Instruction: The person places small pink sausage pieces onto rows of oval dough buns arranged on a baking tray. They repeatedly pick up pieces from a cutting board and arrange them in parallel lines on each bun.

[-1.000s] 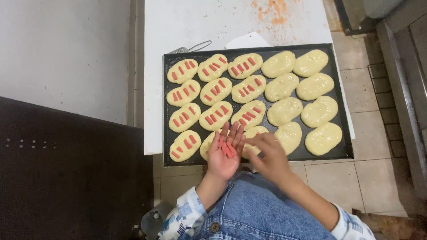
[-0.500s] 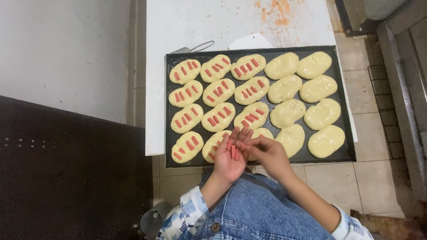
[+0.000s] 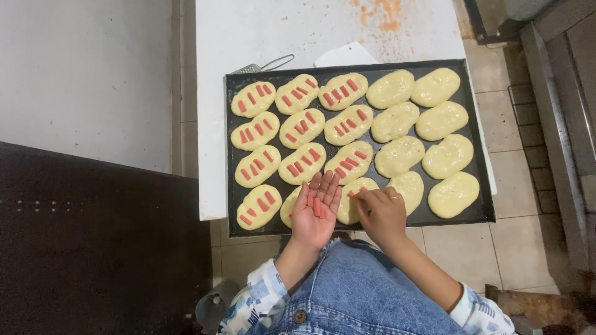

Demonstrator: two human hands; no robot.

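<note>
Right now my left hand (image 3: 316, 214) is palm-up and flat, fingers spread loose, cradling a few red sausage strips (image 3: 317, 208) over the tray's near edge. My right hand (image 3: 380, 214) is curled down onto the half-covered dough piece (image 3: 355, 197) in the near row, fingertips pinched together; I think on a strip, but I cannot tell for sure, the knuckles hide it.

Black baking tray (image 3: 478, 214) sits on the white tabletop (image 3: 279, 31), overhanging its near edge. Left three columns of dough are topped with strips, the right two columns are bare.

Handling, my read: strips are light, soft, probably greasy and slippery, so pinch one at mid-length between thumb and forefinger, no squeezing. Dough looks glossy, soft, easily dented; press lightly, never grab it.

Behind the tray's far edge: a wire-handled metal tool (image 3: 257, 67) and a white scraper (image 3: 347, 54).
</note>
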